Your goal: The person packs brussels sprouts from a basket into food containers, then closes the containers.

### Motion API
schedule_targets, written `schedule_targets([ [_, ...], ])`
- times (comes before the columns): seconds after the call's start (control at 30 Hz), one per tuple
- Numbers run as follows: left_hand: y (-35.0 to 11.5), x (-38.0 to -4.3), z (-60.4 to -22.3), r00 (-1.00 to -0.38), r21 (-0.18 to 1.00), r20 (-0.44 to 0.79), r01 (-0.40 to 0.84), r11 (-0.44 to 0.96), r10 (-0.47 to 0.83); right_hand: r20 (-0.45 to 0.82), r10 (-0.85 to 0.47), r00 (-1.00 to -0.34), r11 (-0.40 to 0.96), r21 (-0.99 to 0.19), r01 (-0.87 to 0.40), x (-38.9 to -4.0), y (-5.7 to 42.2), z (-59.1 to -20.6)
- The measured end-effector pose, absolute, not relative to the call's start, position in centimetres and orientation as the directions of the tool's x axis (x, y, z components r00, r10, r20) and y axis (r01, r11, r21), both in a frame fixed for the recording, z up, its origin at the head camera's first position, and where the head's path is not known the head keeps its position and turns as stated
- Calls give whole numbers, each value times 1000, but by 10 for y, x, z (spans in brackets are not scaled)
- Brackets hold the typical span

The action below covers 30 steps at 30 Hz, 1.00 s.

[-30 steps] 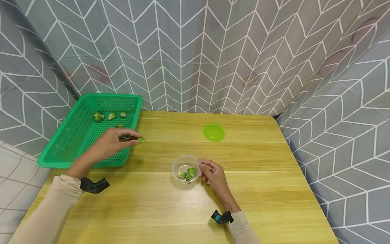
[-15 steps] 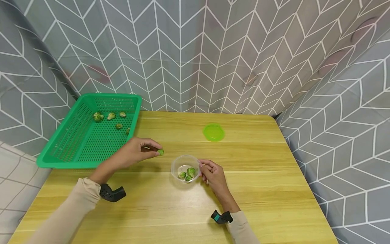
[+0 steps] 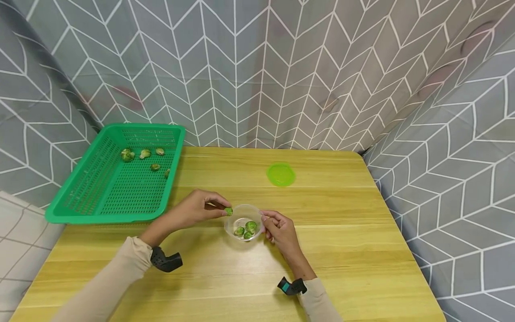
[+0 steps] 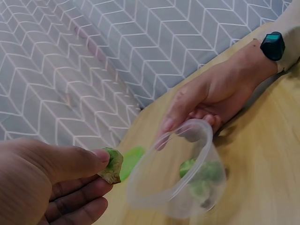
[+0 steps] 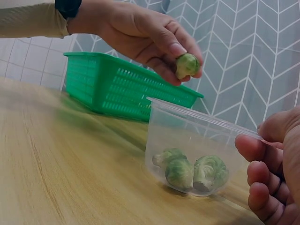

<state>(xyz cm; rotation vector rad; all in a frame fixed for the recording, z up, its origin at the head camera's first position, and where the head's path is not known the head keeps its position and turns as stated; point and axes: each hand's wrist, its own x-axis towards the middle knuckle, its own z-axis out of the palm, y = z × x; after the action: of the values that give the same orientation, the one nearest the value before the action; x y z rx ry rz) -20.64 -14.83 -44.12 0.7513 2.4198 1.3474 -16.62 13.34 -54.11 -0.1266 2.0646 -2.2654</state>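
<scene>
My left hand (image 3: 198, 209) pinches a Brussels sprout (image 5: 187, 65) between thumb and fingers, at the left rim of a clear plastic bowl (image 5: 159, 126). In the right wrist view the sprout hangs a little above that rim. Three more Brussels sprouts (image 5: 180, 173) lie on the bottom of the bowl, which stands on the table. My right hand (image 3: 281, 231) grips the bowl's right rim between thumb and fingers. The left wrist view shows the held sprout (image 4: 112, 166) beside the bowl's opening, with the right hand (image 4: 211, 96) behind it.
A green perforated basket (image 3: 105, 219) stands at the table's left side, with several Brussels sprouts (image 3: 145, 154) inside. Toward the back of the wooden table (image 3: 342, 201) lies a bright green round lid (image 3: 280, 174). Patterned grey curtains (image 3: 249, 76) hang behind the table and at its sides.
The left hand has carried its sprout rightward from the basket's edge to the bowl's left rim. My right hand stays on the bowl, which has not moved on the table.
</scene>
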Motion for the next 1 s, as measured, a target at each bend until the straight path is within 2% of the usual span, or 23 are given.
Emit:
schedule_targets([
  [0.4,-121,-204,-452,-760,884,-3,302,357,650,-4,-108,-994,-99,-995,15,-166,133,-541],
  [1.0,-87,-205,-473,-683,785,-25,439,437,730,13,-120,-993,-96,-995,-2,-167,133,-543],
])
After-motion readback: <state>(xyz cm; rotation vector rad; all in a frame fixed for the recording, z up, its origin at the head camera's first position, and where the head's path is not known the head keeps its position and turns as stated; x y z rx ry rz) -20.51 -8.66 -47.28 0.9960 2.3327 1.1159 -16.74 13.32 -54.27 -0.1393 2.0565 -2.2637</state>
